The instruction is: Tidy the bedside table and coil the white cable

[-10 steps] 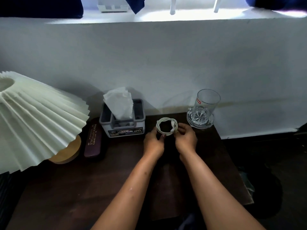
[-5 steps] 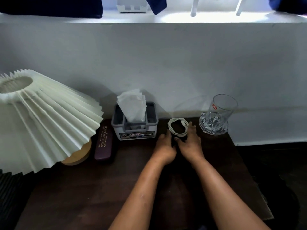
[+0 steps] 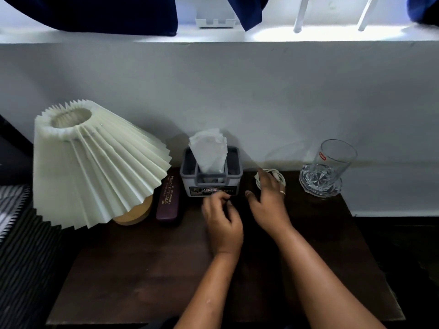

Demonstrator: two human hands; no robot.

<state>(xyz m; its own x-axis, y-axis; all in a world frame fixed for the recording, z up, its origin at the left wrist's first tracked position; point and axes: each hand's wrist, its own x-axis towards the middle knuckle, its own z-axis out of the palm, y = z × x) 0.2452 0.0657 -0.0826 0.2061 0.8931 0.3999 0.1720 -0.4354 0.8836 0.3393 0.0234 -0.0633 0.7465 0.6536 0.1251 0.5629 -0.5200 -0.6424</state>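
dark bedside table (image 3: pixel 142 269): tissue (image 3: pixel 209 148) in holder (image 3: pixel 211 179)

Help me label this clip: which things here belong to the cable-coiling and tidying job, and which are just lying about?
In the job:
white cable, coiled, under the right hand
left hand
bedside table

Lying about:
lamp
tissue box
spectacle case
glass on its coaster

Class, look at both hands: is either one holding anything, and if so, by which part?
The right hand rests on the coiled white cable on the table, fingers over the coil's left side; whether it grips is unclear. The left hand is curled and appears empty.
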